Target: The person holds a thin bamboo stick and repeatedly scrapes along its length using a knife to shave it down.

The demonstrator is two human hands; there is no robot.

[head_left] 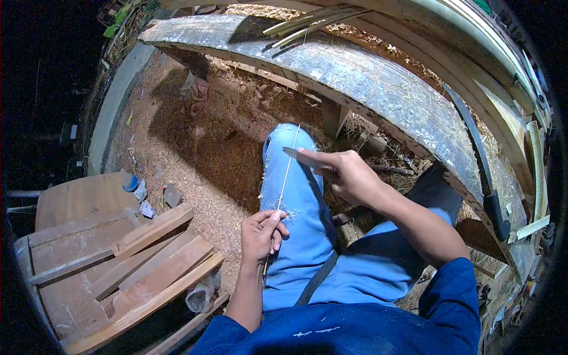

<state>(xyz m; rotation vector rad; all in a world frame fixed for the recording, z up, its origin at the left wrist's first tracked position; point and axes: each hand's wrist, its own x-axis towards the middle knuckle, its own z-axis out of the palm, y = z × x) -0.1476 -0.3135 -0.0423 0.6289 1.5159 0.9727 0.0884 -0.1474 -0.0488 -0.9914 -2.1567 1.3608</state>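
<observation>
A thin pale strip runs along the thigh of my blue jeans, its far end near the knee. My left hand pinches the strip near the hip end between thumb and fingers. Above the knee, my right hand is closed on a knife, its grey blade lying across the strip. The knife's handle is hidden inside the fingers. Fine curly shavings cling to the jeans beside my left hand.
A long weathered plank curves across the front and right, bearing several thin strips and a large dark blade with a black handle. Wooden pieces lie on a worn panel at left. Shavings cover the ground.
</observation>
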